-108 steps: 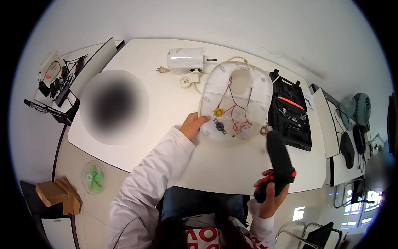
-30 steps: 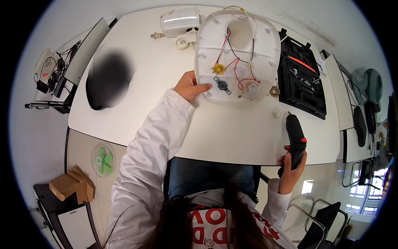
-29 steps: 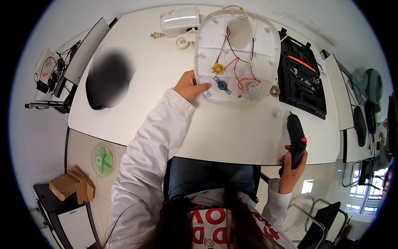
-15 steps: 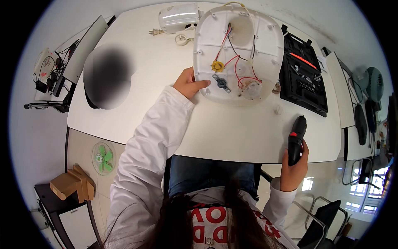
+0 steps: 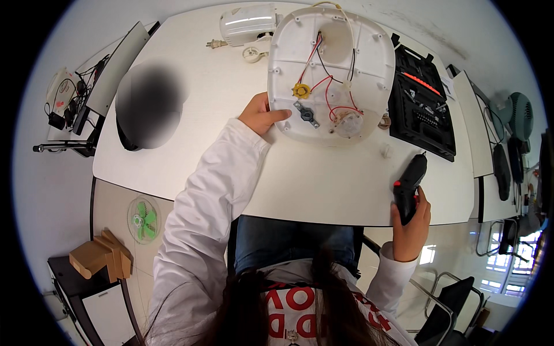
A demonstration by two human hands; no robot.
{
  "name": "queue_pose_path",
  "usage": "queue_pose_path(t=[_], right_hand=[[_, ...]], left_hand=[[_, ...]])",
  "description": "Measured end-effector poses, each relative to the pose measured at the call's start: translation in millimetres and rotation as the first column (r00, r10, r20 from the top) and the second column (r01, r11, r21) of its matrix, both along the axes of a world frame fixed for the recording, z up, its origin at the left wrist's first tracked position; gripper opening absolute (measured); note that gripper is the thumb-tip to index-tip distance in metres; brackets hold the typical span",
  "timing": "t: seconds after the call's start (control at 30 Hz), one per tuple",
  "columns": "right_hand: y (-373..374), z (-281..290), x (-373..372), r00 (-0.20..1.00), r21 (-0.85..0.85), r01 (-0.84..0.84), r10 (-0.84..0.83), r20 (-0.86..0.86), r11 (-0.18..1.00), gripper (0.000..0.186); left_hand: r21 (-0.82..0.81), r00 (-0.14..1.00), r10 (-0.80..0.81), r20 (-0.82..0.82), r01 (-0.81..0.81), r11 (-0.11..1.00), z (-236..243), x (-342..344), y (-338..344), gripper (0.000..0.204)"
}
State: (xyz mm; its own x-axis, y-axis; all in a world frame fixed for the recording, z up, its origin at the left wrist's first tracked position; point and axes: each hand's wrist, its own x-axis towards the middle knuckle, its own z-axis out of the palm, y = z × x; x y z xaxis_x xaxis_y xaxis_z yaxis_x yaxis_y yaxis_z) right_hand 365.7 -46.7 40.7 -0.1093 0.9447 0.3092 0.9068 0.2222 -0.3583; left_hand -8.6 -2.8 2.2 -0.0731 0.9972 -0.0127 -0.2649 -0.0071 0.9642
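My left hand [image 5: 258, 114] grips the near left edge of a white plastic fan base [image 5: 369, 63], thumb on its open underside. Inside the base, red and black wires run to a yellow round part [image 5: 300, 90] and a clear round housing [image 5: 349, 123]. A dark grey metal bracket [image 5: 306, 114] sits beside my left thumb. At the table's near right edge, my right hand [image 5: 413, 226] is wrapped round a black cordless screwdriver [image 5: 412, 174] with red buttons. Its tip points away from me, apart from the base. A small whitish piece [image 5: 386, 151] lies between screwdriver and base.
An open black tool case [image 5: 424, 106] lies right of the base. At the far side are a white motor housing [image 5: 249, 26], a plug [image 5: 217, 44] and a small white ring-shaped part [image 5: 252, 55]. A rounded object [image 5: 124, 106], mostly blurred, stands on the left.
The screwdriver has turned in my right hand, so its red button now faces left and its tip shows. The base and my left hand have shifted very slightly left.
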Motion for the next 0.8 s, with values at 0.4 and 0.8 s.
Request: queue_pose_path(t=[0.4, 0.8], right_hand=[[16.7, -13.3, 10.2, 0.99, 0.073, 0.013, -0.023, 0.141, 0.997, 0.064], [24.8, -10.2, 10.7, 0.989, 0.186, -0.024, -0.004, 0.149, 0.982, 0.069]], left_hand=[[-0.005, 0.998, -0.01, 0.055, 0.011, 1.0, -2.5, -0.9, 0.4, 0.036], [-0.044, 0.996, 0.033, 0.079, -0.03, 0.999, 4.0, 5.2, -0.5, 0.036]])
